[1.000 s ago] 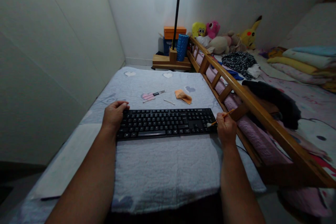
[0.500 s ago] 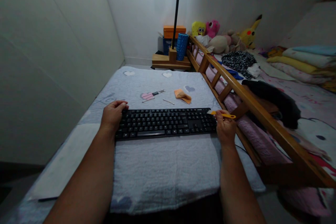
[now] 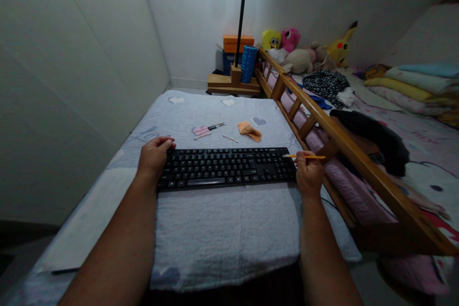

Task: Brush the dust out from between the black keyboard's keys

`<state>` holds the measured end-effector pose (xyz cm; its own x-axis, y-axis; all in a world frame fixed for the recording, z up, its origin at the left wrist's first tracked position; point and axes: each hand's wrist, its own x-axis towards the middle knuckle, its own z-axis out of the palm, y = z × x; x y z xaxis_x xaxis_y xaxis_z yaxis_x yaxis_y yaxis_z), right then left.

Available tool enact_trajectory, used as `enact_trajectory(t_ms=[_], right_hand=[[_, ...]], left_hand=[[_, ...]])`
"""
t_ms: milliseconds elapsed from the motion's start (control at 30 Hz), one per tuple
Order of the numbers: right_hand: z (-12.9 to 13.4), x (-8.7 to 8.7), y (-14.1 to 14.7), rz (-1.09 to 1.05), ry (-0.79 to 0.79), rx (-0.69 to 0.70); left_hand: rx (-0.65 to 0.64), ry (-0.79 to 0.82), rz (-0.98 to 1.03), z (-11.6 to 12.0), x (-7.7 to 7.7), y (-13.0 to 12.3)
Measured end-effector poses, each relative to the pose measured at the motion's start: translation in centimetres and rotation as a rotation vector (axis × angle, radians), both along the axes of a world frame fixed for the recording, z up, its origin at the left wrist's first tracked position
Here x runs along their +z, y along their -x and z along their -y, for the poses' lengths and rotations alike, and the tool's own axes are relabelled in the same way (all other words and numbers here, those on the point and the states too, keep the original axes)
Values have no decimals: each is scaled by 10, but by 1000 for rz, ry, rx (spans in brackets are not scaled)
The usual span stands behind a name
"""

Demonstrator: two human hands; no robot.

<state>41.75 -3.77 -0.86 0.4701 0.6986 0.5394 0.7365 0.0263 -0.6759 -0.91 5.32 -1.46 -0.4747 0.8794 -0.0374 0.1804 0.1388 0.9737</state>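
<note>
A black keyboard [image 3: 211, 166] lies flat on the pale blue quilted cover [image 3: 229, 229]. At its left end my left hand [image 3: 153, 155] is closed around the edge, thumb and fingertips near the upper corner. My right hand [image 3: 309, 172], by the keyboard's right end, pinches a small yellow-handled brush [image 3: 315, 157]. The brush's pale bristles point left over the number keys at the upper right; whether they touch the keys I cannot tell. Beyond the keyboard lie a slim metal tool with a black part [image 3: 213, 127], two cotton swabs [image 3: 230, 138] and a folded orange cloth [image 3: 250, 131].
A wooden bed rail [image 3: 315, 114] runs along the right side, close to my right hand. Behind it are plush toys [image 3: 299, 60] and folded bedding [image 3: 419, 83]. At the far end stand a wooden base with a black pole [image 3: 242, 14] and a blue roller [image 3: 248, 64].
My right hand has turned the brush, so its handle now shows edge-on and nearly level. The keyboard and my left hand have stayed put.
</note>
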Motion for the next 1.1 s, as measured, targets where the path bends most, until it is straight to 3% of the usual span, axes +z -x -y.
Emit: enact_trajectory(t_ms=[233,467,767,1100], right_hand=[[-6,-2,3,39,27,73],[-2,-3,-2,-27,32,-38],[-8,-7,0,-60,65,121],[-4,0,0,0,79,-22]], left_hand=[[-19,-10,-4,-4,-9,5],[-14,6,13,-3,-7,4],[-14,-1,16,0,-2,0],[-9,3,8,0,-1,0]])
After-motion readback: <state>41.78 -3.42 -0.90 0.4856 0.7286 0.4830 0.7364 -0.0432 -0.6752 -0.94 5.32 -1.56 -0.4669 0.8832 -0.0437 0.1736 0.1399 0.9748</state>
